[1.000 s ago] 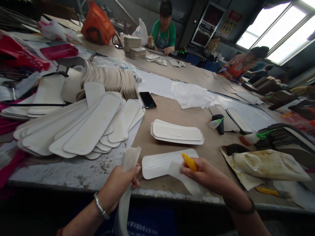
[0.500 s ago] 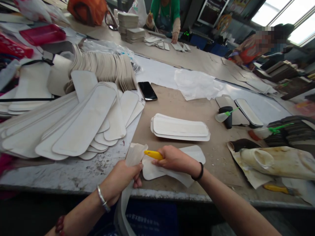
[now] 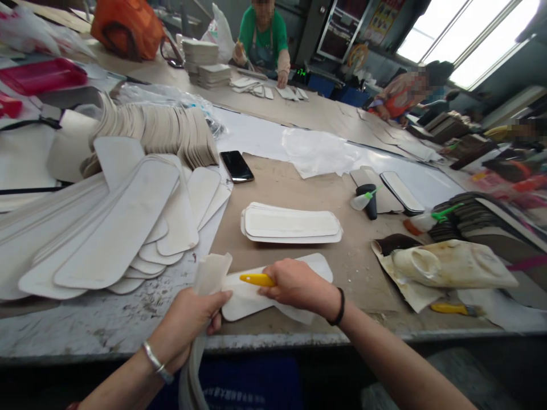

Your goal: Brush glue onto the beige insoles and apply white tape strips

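Left hand [image 3: 188, 319] has its fingers clenched on a pale strip [image 3: 209, 279] that trails down off the bench [image 3: 106, 330] edge. Right hand [image 3: 299, 285] grips a yellow tool [image 3: 256, 279], pressed on a white pad [image 3: 277, 285] lying flat at the near edge. A stack of pads [image 3: 290, 223] sits just behind; a phone [image 3: 236, 166] lies farther back.

A flat white pad [image 3: 280, 282] with rounded ends is laid lengthwise at the table's near edge, lower centre. A pale strip [image 3: 209, 276] is peeled upward from its left end. A yellow-handled tool [image 3: 256, 279] is held level above it.
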Action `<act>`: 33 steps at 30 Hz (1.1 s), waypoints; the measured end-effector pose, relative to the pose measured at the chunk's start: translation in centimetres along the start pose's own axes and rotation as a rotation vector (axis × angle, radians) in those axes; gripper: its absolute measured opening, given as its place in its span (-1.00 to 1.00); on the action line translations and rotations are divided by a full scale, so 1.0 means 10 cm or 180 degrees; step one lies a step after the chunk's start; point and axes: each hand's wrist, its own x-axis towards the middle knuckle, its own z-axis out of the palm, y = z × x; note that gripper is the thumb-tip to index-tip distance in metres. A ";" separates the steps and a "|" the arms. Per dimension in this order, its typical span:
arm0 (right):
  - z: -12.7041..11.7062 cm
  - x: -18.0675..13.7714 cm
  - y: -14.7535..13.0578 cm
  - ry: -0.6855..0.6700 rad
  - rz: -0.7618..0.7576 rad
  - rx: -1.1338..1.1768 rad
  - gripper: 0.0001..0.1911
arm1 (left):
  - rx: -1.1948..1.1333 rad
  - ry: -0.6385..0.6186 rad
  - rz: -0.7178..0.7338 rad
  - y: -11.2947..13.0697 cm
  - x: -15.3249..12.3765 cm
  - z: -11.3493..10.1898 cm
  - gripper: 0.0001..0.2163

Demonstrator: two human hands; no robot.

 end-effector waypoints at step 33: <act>0.23 -0.40 0.95 0.0550 0.1166 0.0451 -0.79 | 0.0845 0.0323 0.0064 -0.25 0.21 -0.15 -0.50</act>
